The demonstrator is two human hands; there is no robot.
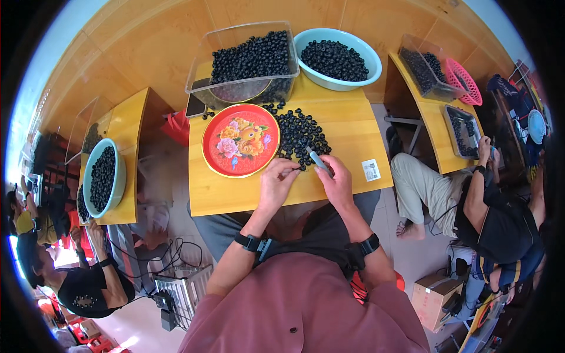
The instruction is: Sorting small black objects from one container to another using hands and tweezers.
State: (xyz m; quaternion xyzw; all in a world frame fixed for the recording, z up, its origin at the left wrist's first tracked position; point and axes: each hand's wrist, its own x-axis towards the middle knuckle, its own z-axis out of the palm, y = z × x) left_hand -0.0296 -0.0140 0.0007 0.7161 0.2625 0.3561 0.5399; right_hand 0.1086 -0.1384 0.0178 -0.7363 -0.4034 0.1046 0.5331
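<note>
Frame centre | my right grip grasps a grey-blue tool, long axis slanting upper left | 1 dark round piece sits at the fingertips of my left grip, the nearer one; pinched or not, I cannot tell | dark pile on the counter, just above

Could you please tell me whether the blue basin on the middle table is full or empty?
The blue basin is partly full: small black beads cover its bottom, leaving some inner wall bare.
</note>
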